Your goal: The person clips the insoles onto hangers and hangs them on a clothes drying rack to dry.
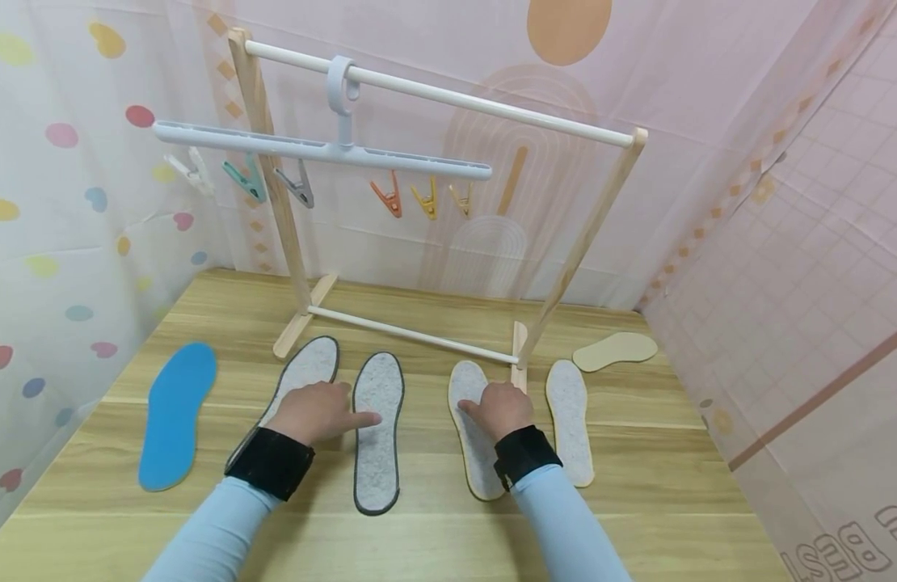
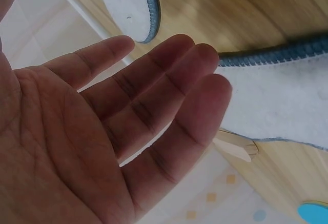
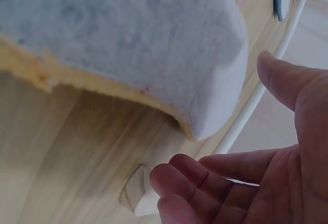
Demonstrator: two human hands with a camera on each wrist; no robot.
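Over a grey felt insole with a dark stitched edge (image 1: 313, 361) is my left hand (image 1: 313, 412), its thumb reaching across toward a matching dark-edged insole (image 1: 376, 477). In the left wrist view the fingers (image 2: 200, 111) are spread and relaxed, with nothing in the palm. My right hand (image 1: 503, 411) hovers above a grey insole with a yellow edge (image 1: 477, 457). The right wrist view shows loosely bent fingers and a raised thumb around the end of this insole (image 3: 154, 44), with a gap between hand and insole. Another yellow-edged insole (image 1: 570, 428) lies to the right.
A blue insole (image 1: 174, 420) lies at the far left, a beige one (image 1: 614, 351) at the back right. Behind the insoles stands a wooden rack (image 1: 583, 242) with a white top bar (image 1: 448, 99). A pale blue hanger (image 1: 296, 149) with several coloured clips (image 1: 387, 194) hangs there.
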